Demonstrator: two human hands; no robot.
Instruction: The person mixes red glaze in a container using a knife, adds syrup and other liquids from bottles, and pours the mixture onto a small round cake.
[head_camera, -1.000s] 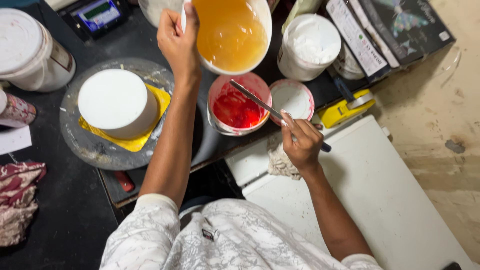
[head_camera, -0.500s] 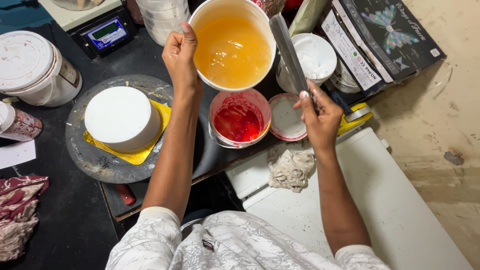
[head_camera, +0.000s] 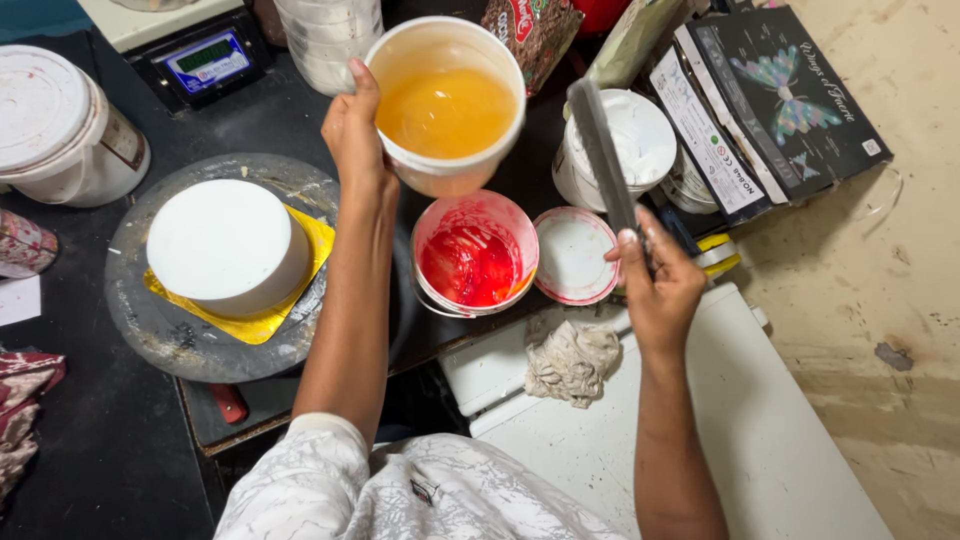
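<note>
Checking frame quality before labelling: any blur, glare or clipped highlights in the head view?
Head view: mostly sharp; the spatula blade in the right hand is slightly motion-smeared. Soft, even light, faint shadows. The white cake is nearly blown out, with little surface detail. Mild sheen on the orange liquid in the tub held by the left hand.

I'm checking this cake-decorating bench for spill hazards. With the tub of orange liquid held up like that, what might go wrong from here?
1. The left hand grips the tub of orange liquid by its rim alone, in the air above the open red tub; a slip or tilt could spill orange into the red.
2. The white cake sits uncovered beside that arm, so splashes might mark it.
3. The right hand holds a long spatula near the white-lidded container; it may knock it.
</note>
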